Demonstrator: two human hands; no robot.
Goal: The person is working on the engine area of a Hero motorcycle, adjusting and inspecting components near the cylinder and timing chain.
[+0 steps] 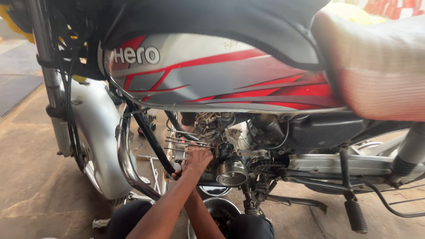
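A grey and red motorcycle stands in front of me with its engine point(230, 150) partly taken apart. Long bare studs point(186, 142) stick out to the left of the crankcase. My left hand point(198, 158) reaches up to the base of those studs, fingers curled on a small part there that I cannot make out. My right forearm point(201, 217) passes under the left one. Only some fingers of my right hand point(176, 174) show, by the black frame tube point(152, 139). A round metal cover point(231, 171) sits just right of my hands.
The fuel tank point(212, 71) and seat point(376, 66) hang overhead. The front fork and silver mudguard point(95, 128) are at left, with a chrome crash guard point(128, 163). A steel bowl point(221, 212) lies on the concrete floor below. A footpeg point(355, 216) and side stand point(296, 201) are at right.
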